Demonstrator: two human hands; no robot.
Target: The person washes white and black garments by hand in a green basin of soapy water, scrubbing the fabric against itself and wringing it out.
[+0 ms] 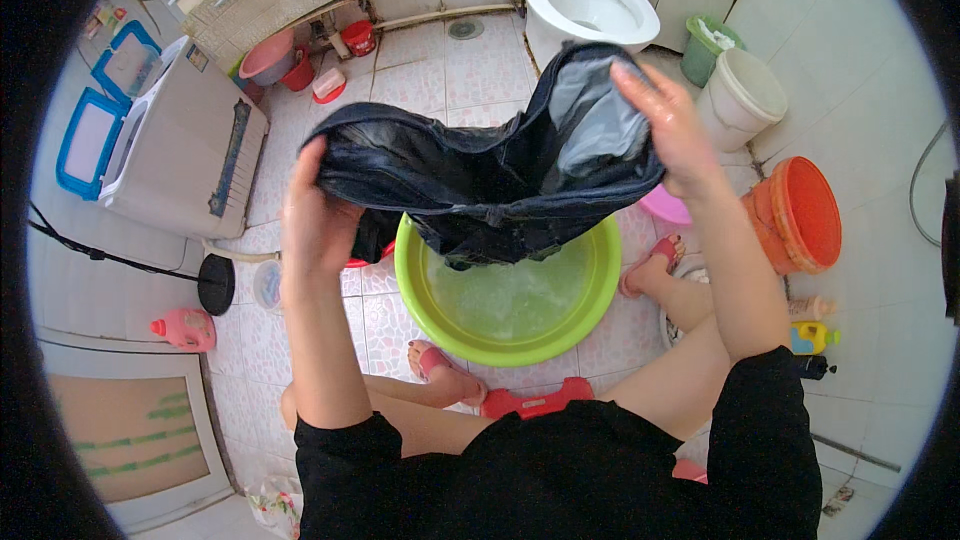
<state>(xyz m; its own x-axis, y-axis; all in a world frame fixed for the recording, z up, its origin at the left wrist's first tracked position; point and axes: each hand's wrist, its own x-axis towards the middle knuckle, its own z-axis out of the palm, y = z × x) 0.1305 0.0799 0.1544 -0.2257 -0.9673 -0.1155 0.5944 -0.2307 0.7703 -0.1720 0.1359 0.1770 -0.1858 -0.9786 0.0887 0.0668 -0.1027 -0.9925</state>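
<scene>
A pair of dark blue jeans (480,175) hangs stretched between my hands, its waist opening turned up toward me and a pale pocket lining showing at the right. My left hand (318,210) grips the waist at the left end. At the right end my right hand (668,125) is closed on the waistband, over the lining. Below is a lime green basin (510,350) with cloudy, sudsy water (510,295). The lower part of the jeans hangs over the basin's far side and hides it; whether the cloth touches the water I cannot tell.
A red stool (540,398) stands between my feet. Left are a twin-lid washing machine (185,140) and a pink detergent bottle (188,330). Right are an orange bucket (800,215), a white bin (742,100) and a yellow bottle (812,338). A toilet (590,10) stands at the back.
</scene>
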